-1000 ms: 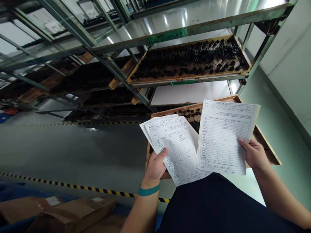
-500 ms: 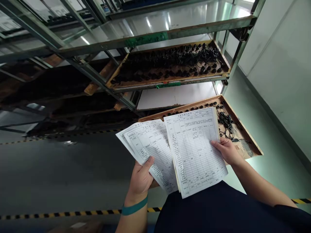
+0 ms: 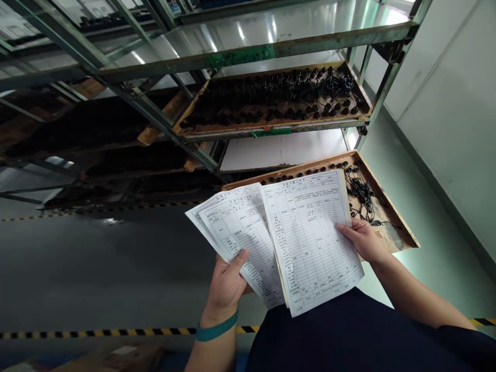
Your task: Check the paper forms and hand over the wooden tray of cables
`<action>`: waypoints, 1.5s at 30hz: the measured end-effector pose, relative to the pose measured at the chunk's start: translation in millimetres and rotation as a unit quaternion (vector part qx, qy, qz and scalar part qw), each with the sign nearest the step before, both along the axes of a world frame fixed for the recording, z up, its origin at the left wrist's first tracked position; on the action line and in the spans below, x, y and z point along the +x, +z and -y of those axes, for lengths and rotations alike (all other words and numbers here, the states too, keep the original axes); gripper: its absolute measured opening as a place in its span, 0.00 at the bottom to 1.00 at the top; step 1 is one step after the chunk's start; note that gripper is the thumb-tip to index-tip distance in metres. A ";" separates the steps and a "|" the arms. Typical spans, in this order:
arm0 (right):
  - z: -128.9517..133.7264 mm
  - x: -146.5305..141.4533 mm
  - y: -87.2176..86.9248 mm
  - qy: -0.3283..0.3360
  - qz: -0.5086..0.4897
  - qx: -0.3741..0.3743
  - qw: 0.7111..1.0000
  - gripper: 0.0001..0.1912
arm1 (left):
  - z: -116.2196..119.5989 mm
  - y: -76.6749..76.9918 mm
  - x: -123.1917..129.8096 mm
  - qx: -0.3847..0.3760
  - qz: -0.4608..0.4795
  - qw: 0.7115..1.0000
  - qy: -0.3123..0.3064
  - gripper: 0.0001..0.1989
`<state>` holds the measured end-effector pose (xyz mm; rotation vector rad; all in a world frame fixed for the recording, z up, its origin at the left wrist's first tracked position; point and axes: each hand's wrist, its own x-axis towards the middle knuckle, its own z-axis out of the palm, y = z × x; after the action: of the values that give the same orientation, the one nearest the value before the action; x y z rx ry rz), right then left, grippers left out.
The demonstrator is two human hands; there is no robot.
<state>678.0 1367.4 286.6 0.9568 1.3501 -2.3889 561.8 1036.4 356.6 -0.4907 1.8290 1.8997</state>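
Printed white paper forms: fanned sheaf [image 3: 240,237] pinched in left hand [image 3: 227,284], single sheet [image 3: 313,243] pinched by right hand [image 3: 362,240], above wooden tray [image 3: 391,217]. Probably light, floppy; hold at edges.

Left hand [image 3: 227,281] raised, thumb up, fingers curled closed; right hand [image 3: 362,240] level beside it, thumb pressed inward

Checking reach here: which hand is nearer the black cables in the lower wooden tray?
Right. The right hand sits just below the cables; the left hand is farther left.
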 end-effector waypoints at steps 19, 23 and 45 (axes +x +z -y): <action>35.4 -22.0 -21.4 0.079 0.005 -0.241 0.967 0.22 | -26.5 10.4 -14.2 0.052 -0.004 0.989 -0.140 0.22; 38.8 -23.5 -38.9 0.023 -0.003 -0.257 0.966 0.22 | -26.5 15.7 -17.6 0.075 0.002 0.991 -0.113 0.21; 41.1 -30.7 8.3 0.039 -0.067 0.021 0.997 0.22 | -0.8 12.1 -22.0 -0.063 -0.040 0.996 -0.049 0.27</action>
<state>647.3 1326.3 294.9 0.7506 1.4610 -2.4114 539.7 1037.2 368.7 -0.3635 1.9963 1.7703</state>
